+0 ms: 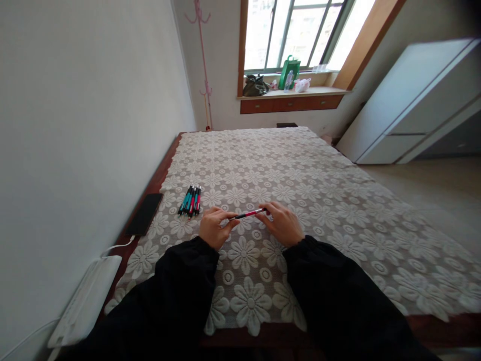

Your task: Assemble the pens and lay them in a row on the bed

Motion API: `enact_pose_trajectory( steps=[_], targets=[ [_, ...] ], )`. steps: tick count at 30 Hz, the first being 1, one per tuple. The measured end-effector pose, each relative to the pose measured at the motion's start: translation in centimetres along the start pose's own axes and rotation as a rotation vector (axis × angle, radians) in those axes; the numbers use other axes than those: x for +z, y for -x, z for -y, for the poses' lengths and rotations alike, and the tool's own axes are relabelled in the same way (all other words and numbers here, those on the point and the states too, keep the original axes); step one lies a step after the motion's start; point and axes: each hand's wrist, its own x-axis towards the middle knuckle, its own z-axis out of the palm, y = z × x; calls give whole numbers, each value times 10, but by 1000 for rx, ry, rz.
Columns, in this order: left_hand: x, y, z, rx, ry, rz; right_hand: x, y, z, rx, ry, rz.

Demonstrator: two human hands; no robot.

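Big white wall (86,100) fills the left of the frame, bright window (296,32) up top centre w/ a green bag (289,71) on the sill. White cabinet (417,100) leans in at upper right. Mid-frame: bed (338,210) under a cream flower-lace cover, running from the window wall down to the bottom edge. White flat device (88,296) w/ a cable sits lower left, next to the bed's wooden rim; a black phone (144,214) lies on that rim just above it. Black sleeves come up from the bottom. Left hand (214,228) and right hand (283,223) meet centre frame, each pinching one end of a red-and-black pen (250,214), held level just over the cover. Fingers curled, not spread. Left of the hands, nearby but apart: a small bunch of pens (190,200), teal and red, lying side by side on the lace.
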Motion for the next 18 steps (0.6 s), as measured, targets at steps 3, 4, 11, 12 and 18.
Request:
enact_pose_trajectory(
  steps=[3,4,11,12,18],
  targets=[
    [1,1,0,-17,2,-6,3,1,-3,15,-7,62],
    [1,1,0,-20,6,-2,4,1,-4,6,-18,74],
    [2,1,3,-44,19,38,7,1,-6,-67,-47,152],
    [2,1,4,-50,19,48,7,1,-7,-66,-44,153],
    [1,0,1,-65,-8,72,8,1,-9,-88,-42,51]
  ],
)
